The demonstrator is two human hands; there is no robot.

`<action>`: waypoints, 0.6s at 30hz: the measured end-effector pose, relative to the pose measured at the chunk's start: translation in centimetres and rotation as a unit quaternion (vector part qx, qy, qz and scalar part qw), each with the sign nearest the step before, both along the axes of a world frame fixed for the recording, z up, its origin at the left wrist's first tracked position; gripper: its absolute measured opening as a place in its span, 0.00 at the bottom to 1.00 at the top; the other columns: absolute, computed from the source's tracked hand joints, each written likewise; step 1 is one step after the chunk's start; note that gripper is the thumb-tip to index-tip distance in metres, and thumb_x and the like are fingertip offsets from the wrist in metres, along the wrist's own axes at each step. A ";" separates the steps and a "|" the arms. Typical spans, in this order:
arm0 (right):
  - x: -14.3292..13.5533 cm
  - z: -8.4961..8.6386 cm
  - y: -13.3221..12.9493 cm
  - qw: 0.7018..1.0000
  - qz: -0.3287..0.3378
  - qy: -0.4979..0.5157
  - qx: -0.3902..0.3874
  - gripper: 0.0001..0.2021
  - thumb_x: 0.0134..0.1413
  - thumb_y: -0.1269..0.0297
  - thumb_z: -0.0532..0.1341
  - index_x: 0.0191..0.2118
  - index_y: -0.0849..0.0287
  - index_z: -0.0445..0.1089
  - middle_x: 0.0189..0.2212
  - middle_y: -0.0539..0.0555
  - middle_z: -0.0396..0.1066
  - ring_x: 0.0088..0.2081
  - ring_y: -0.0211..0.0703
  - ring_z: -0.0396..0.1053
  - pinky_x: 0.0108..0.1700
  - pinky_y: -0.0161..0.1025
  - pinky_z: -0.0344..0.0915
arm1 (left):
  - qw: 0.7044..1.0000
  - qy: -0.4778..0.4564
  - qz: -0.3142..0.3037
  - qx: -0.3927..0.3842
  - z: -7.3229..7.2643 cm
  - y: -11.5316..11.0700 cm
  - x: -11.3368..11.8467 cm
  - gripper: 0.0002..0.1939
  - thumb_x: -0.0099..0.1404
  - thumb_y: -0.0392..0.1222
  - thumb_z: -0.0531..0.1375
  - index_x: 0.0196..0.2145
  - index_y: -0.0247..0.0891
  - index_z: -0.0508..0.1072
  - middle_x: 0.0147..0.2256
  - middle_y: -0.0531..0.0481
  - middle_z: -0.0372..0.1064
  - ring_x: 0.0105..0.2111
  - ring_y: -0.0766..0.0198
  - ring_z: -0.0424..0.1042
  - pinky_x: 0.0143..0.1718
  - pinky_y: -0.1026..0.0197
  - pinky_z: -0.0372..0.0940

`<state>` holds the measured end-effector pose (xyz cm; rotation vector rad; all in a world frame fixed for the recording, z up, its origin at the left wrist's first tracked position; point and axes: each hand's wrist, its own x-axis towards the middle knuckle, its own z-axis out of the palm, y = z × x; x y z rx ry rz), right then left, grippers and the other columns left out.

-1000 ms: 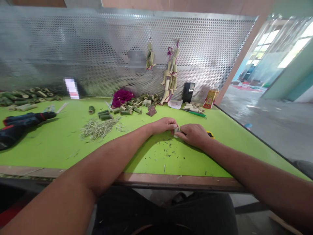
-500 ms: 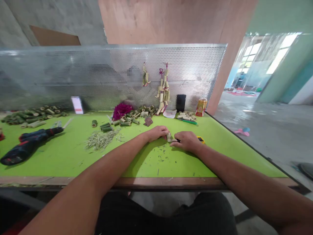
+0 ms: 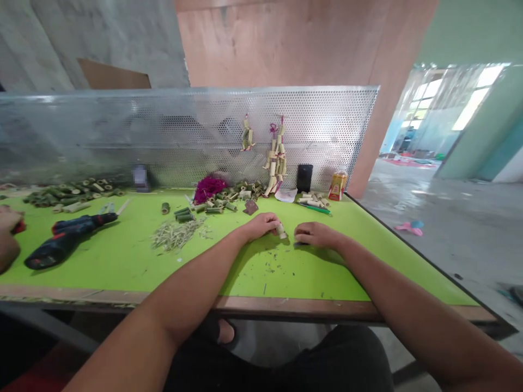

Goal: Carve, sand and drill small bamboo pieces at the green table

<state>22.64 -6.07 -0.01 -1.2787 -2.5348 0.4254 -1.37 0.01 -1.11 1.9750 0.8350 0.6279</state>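
My left hand (image 3: 263, 226) is closed around a short piece of bamboo (image 3: 281, 231), its pale end showing past the thumb and fingertips. To its right, my right hand (image 3: 316, 235) is curled low over the green tabletop, a small gap from the bamboo. A dark, narrow bit of a knife (image 3: 301, 244) shows under its fingers; the rest of the knife is hidden by the hand. Small dark scrapings (image 3: 270, 267) lie on the tabletop below both hands.
Behind lie a bamboo pile (image 3: 243, 191), purple string (image 3: 209, 189) and a brown scrap (image 3: 250, 207). Strung bamboo pieces (image 3: 277, 158) hang on the perforated metal panel (image 3: 175, 130). At left are shavings (image 3: 174, 234), a drill (image 3: 67, 237) and another person's hand (image 3: 8, 228).
My right hand has drawn back from the bamboo and turned; the knife's yellow end no longer shows behind it. Another person's hand has come in at the left edge. The view has shifted slightly.
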 end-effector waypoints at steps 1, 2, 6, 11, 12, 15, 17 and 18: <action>0.4 0.2 0.2 1.000 0.005 0.010 0.000 0.19 0.62 0.51 0.50 0.40 0.59 0.73 0.37 0.55 0.74 0.37 0.42 0.69 0.40 0.37 0.61 | 1.000 0.005 0.004 0.007 0.1 0.0 -0.2 0.14 0.61 0.48 0.57 0.35 0.33 0.70 0.30 0.49 0.71 0.29 0.66 0.69 0.32 0.65 0.60; 0.8 0.3 0.3 1.000 0.007 0.013 -0.007 0.20 0.63 0.51 0.49 0.40 0.60 0.72 0.37 0.55 0.74 0.39 0.43 0.69 0.41 0.38 0.61 | 1.000 0.014 0.007 0.016 0.2 0.0 -0.3 0.15 0.61 0.49 0.57 0.35 0.33 0.71 0.30 0.49 0.71 0.29 0.66 0.69 0.31 0.65 0.60; 2.3 0.7 0.3 0.998 -0.007 -0.019 -0.055 0.21 0.56 0.48 0.58 0.43 0.61 0.72 0.39 0.57 0.73 0.38 0.44 0.69 0.40 0.38 0.63 | 0.999 0.028 0.016 0.041 0.5 -0.2 -0.1 0.14 0.61 0.48 0.57 0.35 0.33 0.72 0.31 0.49 0.72 0.30 0.66 0.70 0.32 0.65 0.61; 3.1 0.9 0.1 0.996 -0.007 -0.060 -0.071 0.20 0.51 0.53 0.62 0.47 0.60 0.72 0.39 0.56 0.72 0.37 0.43 0.68 0.39 0.37 0.63 | 0.996 0.050 -0.023 0.068 0.8 -0.4 0.3 0.12 0.62 0.46 0.56 0.36 0.33 0.72 0.32 0.49 0.72 0.31 0.66 0.70 0.34 0.64 0.62; 3.0 1.0 0.0 0.995 -0.008 -0.069 -0.070 0.20 0.51 0.54 0.62 0.47 0.59 0.72 0.39 0.55 0.72 0.37 0.43 0.68 0.39 0.37 0.63 | 0.995 0.056 -0.027 0.079 0.8 -0.4 0.3 0.12 0.62 0.45 0.56 0.37 0.33 0.72 0.32 0.49 0.72 0.31 0.66 0.70 0.34 0.64 0.62; 2.7 1.2 -0.3 0.994 -0.029 -0.084 -0.058 0.18 0.51 0.56 0.62 0.46 0.58 0.73 0.39 0.55 0.72 0.37 0.43 0.67 0.39 0.37 0.62 | 0.992 0.067 -0.036 0.102 0.7 -0.1 0.4 0.12 0.62 0.46 0.56 0.37 0.34 0.72 0.32 0.49 0.72 0.31 0.66 0.69 0.34 0.64 0.61; 2.5 1.3 -0.6 0.994 -0.032 -0.089 -0.051 0.16 0.50 0.57 0.62 0.43 0.59 0.73 0.38 0.55 0.72 0.37 0.44 0.67 0.38 0.37 0.61 | 0.991 0.067 -0.040 0.105 0.6 0.0 0.6 0.12 0.62 0.46 0.56 0.37 0.35 0.72 0.32 0.49 0.72 0.31 0.66 0.69 0.34 0.64 0.61; 2.3 1.4 -0.7 0.994 -0.025 -0.091 -0.047 0.14 0.50 0.57 0.62 0.41 0.59 0.72 0.38 0.55 0.71 0.38 0.44 0.67 0.38 0.37 0.61 | 0.992 0.063 -0.044 0.103 0.5 -0.1 0.7 0.12 0.62 0.46 0.57 0.36 0.34 0.72 0.32 0.49 0.72 0.30 0.66 0.69 0.33 0.64 0.61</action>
